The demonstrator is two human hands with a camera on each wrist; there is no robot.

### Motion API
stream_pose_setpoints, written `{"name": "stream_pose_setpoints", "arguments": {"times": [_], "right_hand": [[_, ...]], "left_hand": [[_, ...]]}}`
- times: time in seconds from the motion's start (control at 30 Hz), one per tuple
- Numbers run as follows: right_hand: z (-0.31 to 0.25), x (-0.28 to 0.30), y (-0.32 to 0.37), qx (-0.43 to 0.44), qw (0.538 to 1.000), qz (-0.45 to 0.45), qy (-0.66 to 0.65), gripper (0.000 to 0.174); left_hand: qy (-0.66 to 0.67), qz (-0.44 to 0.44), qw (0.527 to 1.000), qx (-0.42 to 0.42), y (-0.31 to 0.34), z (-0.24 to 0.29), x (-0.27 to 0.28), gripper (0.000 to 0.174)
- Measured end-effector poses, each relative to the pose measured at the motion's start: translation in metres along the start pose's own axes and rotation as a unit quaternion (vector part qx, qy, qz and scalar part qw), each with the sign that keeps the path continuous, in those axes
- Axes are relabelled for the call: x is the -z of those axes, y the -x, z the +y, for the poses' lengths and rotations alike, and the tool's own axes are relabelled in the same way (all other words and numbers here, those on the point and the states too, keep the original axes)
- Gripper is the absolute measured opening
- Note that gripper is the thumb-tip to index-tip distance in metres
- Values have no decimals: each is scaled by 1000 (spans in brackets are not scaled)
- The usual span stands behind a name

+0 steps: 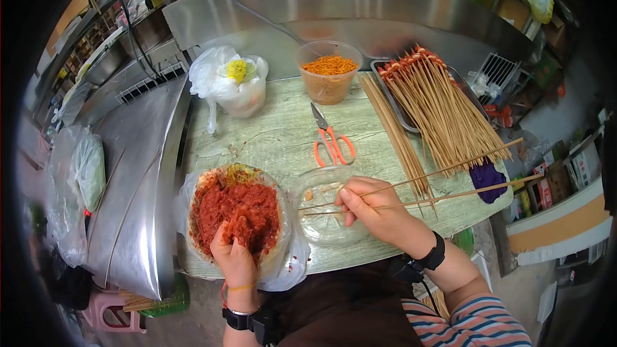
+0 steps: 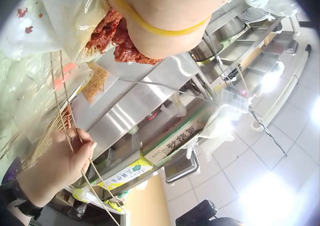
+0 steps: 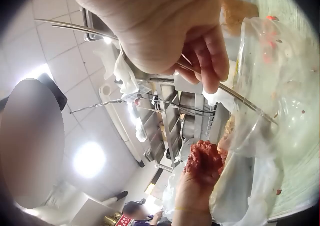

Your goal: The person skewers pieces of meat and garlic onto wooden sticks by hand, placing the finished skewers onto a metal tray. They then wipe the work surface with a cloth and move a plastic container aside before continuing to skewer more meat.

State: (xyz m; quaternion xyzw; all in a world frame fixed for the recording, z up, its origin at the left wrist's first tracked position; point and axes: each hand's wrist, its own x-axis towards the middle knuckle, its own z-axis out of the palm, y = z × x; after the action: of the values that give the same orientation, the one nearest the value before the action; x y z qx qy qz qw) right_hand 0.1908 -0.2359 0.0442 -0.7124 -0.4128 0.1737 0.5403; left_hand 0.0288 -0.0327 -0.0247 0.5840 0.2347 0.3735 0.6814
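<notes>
My left hand (image 1: pixel 234 263) grips a clump of red minced meat (image 1: pixel 222 215) in a bowl lined with plastic film (image 1: pixel 195 244). Its fingertips are partly hidden by the meat. In the right wrist view red mince (image 3: pixel 202 158) covers those fingers. Two long bamboo skewers (image 1: pixel 450 166) are pinched in my right hand (image 1: pixel 379 212), spread slightly apart. Their left ends reach over a shallow clear plastic container (image 1: pixel 321 234) with a few pale bits inside. In the left wrist view the right hand (image 2: pixel 60 153) shows around the skewers (image 2: pixel 92 186).
Orange-handled scissors (image 1: pixel 333 144) lie behind the clear container. Further back stand a tub of orange shreds (image 1: pixel 329 87) and a bagged tub (image 1: pixel 244 99). Loose skewers (image 1: pixel 402 144) lie beside a tray (image 1: pixel 402 112) of loaded skewers (image 1: pixel 443 99). A steel counter (image 1: pixel 135 173) adjoins at left.
</notes>
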Motion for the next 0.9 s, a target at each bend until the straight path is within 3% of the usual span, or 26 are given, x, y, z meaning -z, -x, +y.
{"name": "stream_pose_setpoints", "arguments": {"times": [0.13, 0.2, 0.33, 0.53, 0.63, 0.7, 0.73, 0.9], "right_hand": [[12, -2, 4, 26, 999, 31, 2, 31], [15, 2, 11, -47, 989, 90, -105, 33], [7, 18, 21, -42, 976, 125, -174, 34], [-17, 4, 25, 43, 962, 131, -237, 37], [-18, -16, 23, 116, 968, 103, -199, 37], [-23, -23, 21, 191, 975, 68, -93, 36], [-23, -26, 21, 207, 974, 56, -75, 32], [-29, -32, 20, 232, 971, 39, -34, 30]], "left_hand": [[-12, -4, 1000, -10, 0, -2, 1, 17], [-12, 1, 1000, -3, 0, -1, 1, 18], [40, -17, 998, 40, -1, 7, -2, 18], [103, -69, 990, 64, 0, 16, -7, 19], [118, -81, 988, 61, -1, 16, -3, 24], [115, -88, 987, 66, -2, 13, -2, 24], [125, -67, 985, 97, -2, 16, -4, 24], [129, -44, 987, 89, -4, 15, -4, 23]]}}
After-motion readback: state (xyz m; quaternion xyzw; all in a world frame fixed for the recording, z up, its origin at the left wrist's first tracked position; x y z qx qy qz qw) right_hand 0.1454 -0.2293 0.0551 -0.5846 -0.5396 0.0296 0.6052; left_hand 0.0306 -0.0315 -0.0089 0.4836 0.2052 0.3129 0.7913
